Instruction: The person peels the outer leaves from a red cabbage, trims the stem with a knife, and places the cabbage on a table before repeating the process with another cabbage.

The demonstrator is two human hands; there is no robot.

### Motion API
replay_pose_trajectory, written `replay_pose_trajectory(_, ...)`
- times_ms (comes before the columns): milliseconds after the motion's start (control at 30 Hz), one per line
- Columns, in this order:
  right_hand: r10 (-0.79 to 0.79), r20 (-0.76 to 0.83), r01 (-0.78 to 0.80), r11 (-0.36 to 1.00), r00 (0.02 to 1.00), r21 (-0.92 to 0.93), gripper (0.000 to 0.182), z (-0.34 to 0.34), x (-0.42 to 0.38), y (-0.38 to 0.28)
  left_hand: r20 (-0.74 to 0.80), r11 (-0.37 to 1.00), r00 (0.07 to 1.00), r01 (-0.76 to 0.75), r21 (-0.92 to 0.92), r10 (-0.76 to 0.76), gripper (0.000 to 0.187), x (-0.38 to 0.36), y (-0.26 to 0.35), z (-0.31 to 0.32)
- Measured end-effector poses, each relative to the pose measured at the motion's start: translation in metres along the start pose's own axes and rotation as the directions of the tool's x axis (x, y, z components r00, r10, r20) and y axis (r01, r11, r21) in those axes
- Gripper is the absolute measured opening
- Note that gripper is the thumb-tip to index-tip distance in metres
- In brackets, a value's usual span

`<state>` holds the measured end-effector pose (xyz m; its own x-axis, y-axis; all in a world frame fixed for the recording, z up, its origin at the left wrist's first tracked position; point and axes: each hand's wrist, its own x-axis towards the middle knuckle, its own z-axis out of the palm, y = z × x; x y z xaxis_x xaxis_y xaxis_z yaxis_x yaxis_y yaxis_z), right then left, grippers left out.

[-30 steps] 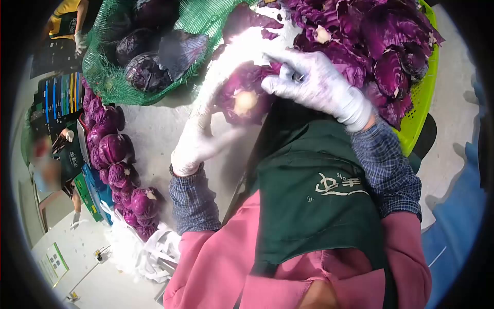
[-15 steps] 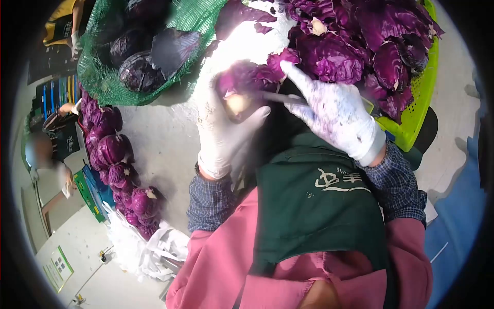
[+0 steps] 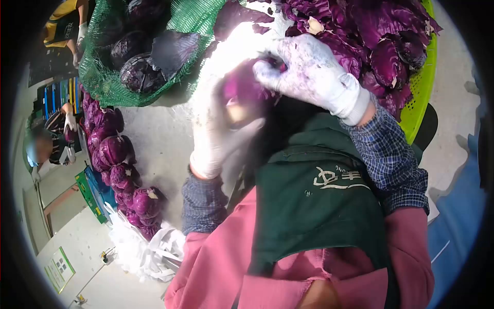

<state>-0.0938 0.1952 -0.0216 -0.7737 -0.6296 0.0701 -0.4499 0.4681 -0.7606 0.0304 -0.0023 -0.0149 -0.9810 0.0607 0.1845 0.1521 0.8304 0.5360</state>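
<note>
The small round purple red cabbage head sat held up in front of my chest, between both gloves, pale stem end facing me. My left hand, in a white work glove stained purple, cupped it from below w/ fingers wrapped round the underside, so closed on the head. My right hand, same kind of glove, lay over the top w/ fingers curled onto the outer leaves; clamped on the cabbage too, as far as I could see. Motion blur hid the fingertips, and I couldn't tell if a blade was in that hand.

My judgement: peel only the loose outer leaves, keep the left palm firm under the stem, turn the head bit by bit, and pull toward the stem so leaves tear clean.

Just beyond, a lime-green plastic basket held a heap of loose purple leaves. Left of it, a green mesh sack of dark heads. Further left, a row of trimmed purple cabbages and another person.
</note>
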Motion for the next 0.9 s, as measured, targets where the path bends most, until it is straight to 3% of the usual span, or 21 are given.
replay_pose_trajectory(67, 0.065, -0.013, -0.066, 0.994, 0.998, -0.086, 0.024, -0.001, 0.006, 0.014, 0.004, 0.999, 1.0, -0.029, 0.037, 0.029, 0.102, -0.009, -0.012, -0.008)
replay_pose_trajectory(100, -0.099, -0.209, 0.055, 0.977, 0.973, -0.205, 0.022, 0.013, 0.005, 0.036, 0.002, 0.999, 0.999, -0.048, -0.027, 0.048, 0.102, -0.012, -0.019, -0.009)
replay_pose_trajectory(167, -0.252, -0.297, 0.162, 0.941, 0.921, -0.296, 0.019, 0.015, 0.014, 0.068, -0.005, 0.989, 0.998, -0.06, -0.134, 0.06, 0.103, -0.025, -0.031, -0.016)
replay_pose_trajectory(200, 0.064, -0.27, -0.041, 0.995, 0.961, 0.09, 0.017, 0.006, 0.012, 0.058, 0.011, 0.991, 1.0, -0.006, -0.133, 0.008, 0.105, -0.033, -0.033, -0.02)
replay_pose_trajectory(233, 0.35, -0.124, -0.266, 0.86, 0.929, 0.437, 0.016, -0.006, 0.011, 0.048, 0.004, 0.988, 0.995, 0.099, -0.116, -0.099, 0.105, -0.038, -0.03, -0.023)
replay_pose_trajectory(267, 0.394, -0.224, -0.193, 0.777, 0.891, 0.6, 0.022, -0.009, 0.015, 0.057, -0.008, 0.975, 0.98, 0.199, -0.104, -0.201, 0.105, -0.04, -0.025, -0.025)
replay_pose_trajectory(300, 0.26, -0.288, 0.064, 0.629, 0.922, 0.775, 0.029, -0.02, 0.013, 0.027, -0.023, 0.951, 0.955, 0.294, -0.097, -0.297, 0.106, -0.042, -0.022, -0.025)
replay_pose_trajectory(333, 0.186, -0.299, 0.056, 0.758, 0.936, 0.65, 0.027, -0.018, 0.014, 0.025, -0.05, 0.951, 0.952, 0.299, -0.083, -0.303, 0.107, -0.045, -0.027, -0.023)
replay_pose_trajectory(400, -0.062, -0.252, 0.148, 0.93, 0.966, 0.337, 0.059, -0.004, 0.004, 0.011, -0.065, 0.967, 0.965, 0.255, 0.009, -0.254, 0.107, -0.039, -0.024, -0.021)
replay_pose_trajectory(467, -0.268, -0.123, 0.276, 0.96, 0.955, 0.046, 0.092, 0.021, -0.005, -0.011, -0.061, 0.974, 0.981, 0.191, 0.118, -0.185, 0.107, -0.031, -0.024, -0.02)
replay_pose_trajectory(500, -0.204, 0.085, 0.21, 0.975, 0.975, -0.068, 0.088, 0.023, -0.011, -0.032, -0.047, 0.974, 0.977, 0.211, 0.082, -0.208, 0.108, -0.028, -0.023, -0.02)
replay_pose_trajectory(567, -0.178, 0.174, 0.203, 0.969, 0.968, -0.138, 0.076, 0.033, -0.013, -0.036, -0.016, 0.965, 0.966, 0.26, 0.018, -0.26, 0.11, -0.025, -0.021, -0.017)
replay_pose_trajectory(600, -0.199, 0.159, 0.216, 0.971, 0.967, -0.101, 0.064, 0.034, -0.012, -0.034, -0.02, 0.961, 0.962, 0.27, -0.066, -0.272, 0.111, -0.025, -0.022, -0.014)
replay_pose_trajectory(700, -0.145, 0.226, 0.131, 0.989, 0.963, 0.075, 0.043, 0.02, -0.006, -0.022, -0.051, 0.982, 0.986, 0.162, 0.094, -0.158, 0.11, -0.026, -0.022, -0.015)
replay_pose_trajectory(767, -0.156, -0.055, 0.16, 0.985, 0.986, 0.064, 0.031, 0.037, -0.006, 0.007, -0.045, 0.986, 0.987, 0.154, 0.071, -0.151, 0.107, -0.019, -0.015, -0.016)
replay_pose_trajectory(833, -0.023, 0.124, -0.001, 0.983, 0.992, 0.185, 0.038, 0.032, -0.009, 0.004, -0.046, 0.987, 0.986, 0.158, 0.002, -0.158, 0.107, -0.016, -0.013, -0.016)
replay_pose_trajectory(867, -0.19, 0.001, 0.186, 0.962, 0.982, 0.202, 0.049, 0.045, -0.014, 0.007, -0.052, 0.983, 0.982, 0.181, 0.004, -0.18, 0.105, -0.018, -0.017, -0.015)
replay_pose_trajectory(900, -0.133, 0.143, 0.107, 0.978, 0.981, 0.181, 0.056, 0.026, -0.017, -0.018, -0.058, 0.98, 0.979, 0.197, 0.018, -0.196, 0.105, -0.022, -0.019, -0.014)
